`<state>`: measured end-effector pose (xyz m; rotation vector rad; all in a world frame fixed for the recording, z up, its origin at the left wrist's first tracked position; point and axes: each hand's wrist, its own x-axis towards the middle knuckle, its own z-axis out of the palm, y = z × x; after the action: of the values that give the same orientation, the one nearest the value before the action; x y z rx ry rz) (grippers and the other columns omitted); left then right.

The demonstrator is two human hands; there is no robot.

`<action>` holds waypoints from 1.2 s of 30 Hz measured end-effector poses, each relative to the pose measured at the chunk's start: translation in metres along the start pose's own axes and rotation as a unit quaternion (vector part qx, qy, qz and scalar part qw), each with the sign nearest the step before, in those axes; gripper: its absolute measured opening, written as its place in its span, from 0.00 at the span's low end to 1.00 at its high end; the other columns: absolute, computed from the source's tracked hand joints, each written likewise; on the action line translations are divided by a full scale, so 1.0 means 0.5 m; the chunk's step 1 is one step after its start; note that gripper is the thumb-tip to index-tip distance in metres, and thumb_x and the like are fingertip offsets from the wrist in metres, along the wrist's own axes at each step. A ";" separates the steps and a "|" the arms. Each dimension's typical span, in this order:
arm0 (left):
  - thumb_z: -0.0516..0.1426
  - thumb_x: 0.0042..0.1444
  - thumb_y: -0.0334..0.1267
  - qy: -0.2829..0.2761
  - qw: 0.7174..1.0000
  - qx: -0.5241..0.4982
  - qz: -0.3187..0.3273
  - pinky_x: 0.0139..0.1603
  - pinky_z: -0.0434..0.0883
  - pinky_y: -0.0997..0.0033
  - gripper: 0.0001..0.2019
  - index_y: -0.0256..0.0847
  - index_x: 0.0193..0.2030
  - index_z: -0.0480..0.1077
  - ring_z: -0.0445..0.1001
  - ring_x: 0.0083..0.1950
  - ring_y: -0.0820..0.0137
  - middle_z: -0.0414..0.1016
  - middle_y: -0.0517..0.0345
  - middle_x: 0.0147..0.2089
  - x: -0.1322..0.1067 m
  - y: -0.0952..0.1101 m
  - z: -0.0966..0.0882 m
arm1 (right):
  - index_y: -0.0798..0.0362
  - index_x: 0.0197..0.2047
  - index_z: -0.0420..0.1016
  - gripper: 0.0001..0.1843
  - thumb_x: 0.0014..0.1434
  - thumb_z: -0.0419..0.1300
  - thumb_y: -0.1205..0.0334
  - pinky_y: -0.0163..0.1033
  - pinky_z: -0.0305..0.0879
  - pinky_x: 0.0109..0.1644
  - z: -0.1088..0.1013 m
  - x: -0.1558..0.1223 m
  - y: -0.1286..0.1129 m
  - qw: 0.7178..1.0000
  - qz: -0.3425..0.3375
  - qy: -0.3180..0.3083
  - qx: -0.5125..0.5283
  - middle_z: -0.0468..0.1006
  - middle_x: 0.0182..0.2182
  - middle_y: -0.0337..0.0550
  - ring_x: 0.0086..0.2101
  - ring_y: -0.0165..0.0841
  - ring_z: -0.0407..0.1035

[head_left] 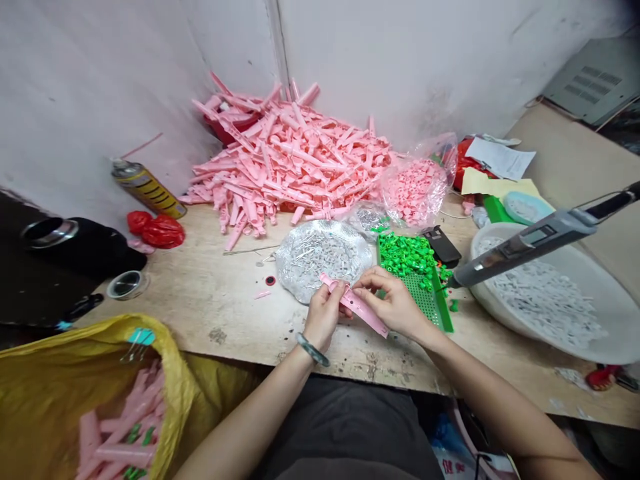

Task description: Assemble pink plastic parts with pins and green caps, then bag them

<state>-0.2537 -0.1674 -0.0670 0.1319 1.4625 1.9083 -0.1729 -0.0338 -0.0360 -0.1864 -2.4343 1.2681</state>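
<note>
- A long pink piece [364, 313] is held in the left grip [323, 312], thumb pressed on top and fingers curled beneath; it is kept over the desk [220, 297], tilted, its upper end at the edge of the silver dish
- The right grip [384, 295] is drawn narrow, fingertips brought to the middle of the piece; whether something small is pinched there cannot be told
- A dark bracelet [313, 350] is worn on the left wrist
- Just beyond the hands, metal pins and small grey parts are spread in a silver dish [284, 270] with a wavy rim
- Beside the right hand, green parts [406, 253] are heaped at the far end of a perforated green tray [426, 300]
- Farther right, a grey tool [530, 241] is seen slanting in front of a white basin [617, 333], where pale parts [555, 293] are gathered
- Behind the dish, a large heap of pink parts [300, 157] is piled against the wall; smaller pink bits are bagged in clear plastic [417, 190]
- At far left, a spray can [147, 189] is leaned against the wall, a red bag [159, 229] set near it
- In the yellow sack [175, 380] at lower left, pink pieces with green parts [125, 450] are contained
</note>
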 end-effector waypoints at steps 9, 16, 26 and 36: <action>0.63 0.50 0.54 0.017 1.000 -0.005 0.001 0.25 0.74 0.74 0.23 0.36 0.42 0.70 0.73 0.22 0.74 0.75 0.58 0.29 -0.015 -0.013 0.014 | 0.49 0.39 0.78 0.06 0.62 0.59 0.64 0.41 0.65 0.44 0.020 -0.041 -0.008 0.997 0.040 0.057 -0.012 0.79 0.35 0.40 0.37 0.35 0.70; 0.62 0.52 0.53 0.015 1.000 0.007 0.018 0.26 0.74 0.74 0.22 0.35 0.43 0.70 0.73 0.23 0.73 0.75 0.58 0.28 -0.018 -0.017 0.013 | 0.51 0.39 0.75 0.06 0.61 0.58 0.69 0.48 0.63 0.49 0.029 -0.045 -0.011 0.986 -0.044 0.052 -0.152 0.74 0.41 0.45 0.44 0.40 0.63; 0.61 0.54 0.52 0.012 0.999 0.032 0.033 0.27 0.74 0.73 0.19 0.36 0.42 0.71 0.74 0.23 0.72 0.76 0.59 0.27 -0.018 -0.013 0.021 | 0.50 0.38 0.73 0.06 0.61 0.57 0.70 0.48 0.63 0.48 0.025 -0.042 -0.019 0.984 -0.038 0.050 -0.166 0.72 0.38 0.45 0.42 0.40 0.62; 0.61 0.53 0.53 0.018 0.998 0.030 0.049 0.28 0.75 0.70 0.21 0.36 0.42 0.73 0.75 0.24 0.70 0.76 0.57 0.29 -0.022 -0.020 0.018 | 0.51 0.37 0.72 0.05 0.62 0.55 0.69 0.48 0.65 0.47 0.030 -0.043 -0.027 0.973 -0.059 0.036 -0.219 0.72 0.39 0.48 0.43 0.42 0.61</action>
<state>-0.2367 -0.1656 -0.0688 0.2008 1.5650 1.9540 -0.1582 -0.0594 -0.0388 -0.1981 -2.5865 0.6481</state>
